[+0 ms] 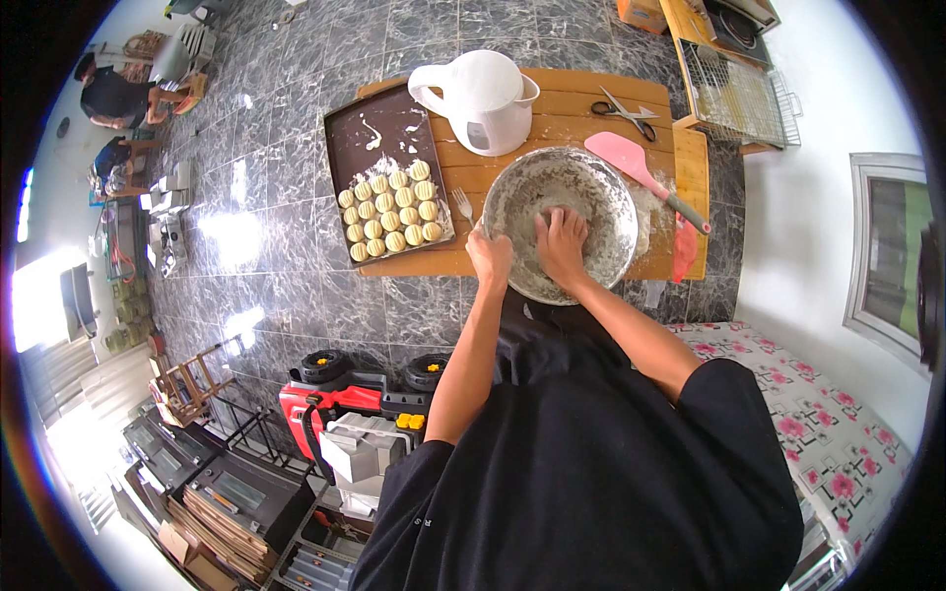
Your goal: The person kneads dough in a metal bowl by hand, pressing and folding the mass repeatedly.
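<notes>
A large metal bowl (591, 182), coated inside with pale floury residue, rests on the wooden table (443, 264). My left hand (490, 251) grips its left rim. Inside it, my right hand (560, 241) presses down with slightly bent, parted fingers; whatever lies under them is hidden. Left of the bowl, a dark tray (350, 138) holds several rows of round ridged dough pieces (394, 209), with a white fork (463, 205) beside it. Behind the bowl stand a white kettle (483, 103) and black-handled scissors (626, 113). A pink spatula (619, 155) with a gray handle lies to the right.
A wire rack (729, 84) stands beyond the table's right end. A red wheeled machine (345, 399) is at my lower left, a floral-covered surface (828, 443) at my lower right. Another person (118, 98) sits at the far upper left.
</notes>
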Motion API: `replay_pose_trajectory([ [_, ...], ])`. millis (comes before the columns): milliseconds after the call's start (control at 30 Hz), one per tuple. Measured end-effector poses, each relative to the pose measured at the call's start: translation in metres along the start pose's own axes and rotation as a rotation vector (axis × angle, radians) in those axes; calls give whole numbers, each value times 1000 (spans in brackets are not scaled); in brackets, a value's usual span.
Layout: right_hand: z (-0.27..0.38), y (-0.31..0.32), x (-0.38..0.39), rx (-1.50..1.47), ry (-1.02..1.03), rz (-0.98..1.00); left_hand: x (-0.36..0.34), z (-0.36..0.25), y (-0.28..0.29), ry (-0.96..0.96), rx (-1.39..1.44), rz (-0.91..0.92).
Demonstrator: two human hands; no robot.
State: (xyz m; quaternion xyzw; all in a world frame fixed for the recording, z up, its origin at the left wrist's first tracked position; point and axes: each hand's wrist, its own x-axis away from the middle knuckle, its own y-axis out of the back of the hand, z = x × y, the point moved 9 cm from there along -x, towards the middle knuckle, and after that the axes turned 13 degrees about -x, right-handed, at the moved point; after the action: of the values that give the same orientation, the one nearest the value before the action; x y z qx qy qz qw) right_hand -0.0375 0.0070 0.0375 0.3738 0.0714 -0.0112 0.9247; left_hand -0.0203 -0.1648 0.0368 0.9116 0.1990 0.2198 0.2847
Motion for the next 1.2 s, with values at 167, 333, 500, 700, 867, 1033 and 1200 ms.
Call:
replay_pose_trajectory([
  [167,1,-28,-42,-295,-75,-114,2,-7,4,-58,47,-21],
  [333,-6,-38,-73,-267,-5,-267,7,-5,6,14,-8,-81],
  [500,3,-35,-62,-102,53,-335,8,-12,10,-30,42,-163],
  [700,-11,-52,-6,35,61,264,7,-11,12,-3,11,-191],
  [867,0,-12,38,-56,55,727,8,-6,14,12,-31,-196],
  [1033,10,35,21,-269,24,553,4,-2,8,14,30,-145],
  [1200,-10,5,11,-318,-187,629,5,-16,15,20,8,-194],
])
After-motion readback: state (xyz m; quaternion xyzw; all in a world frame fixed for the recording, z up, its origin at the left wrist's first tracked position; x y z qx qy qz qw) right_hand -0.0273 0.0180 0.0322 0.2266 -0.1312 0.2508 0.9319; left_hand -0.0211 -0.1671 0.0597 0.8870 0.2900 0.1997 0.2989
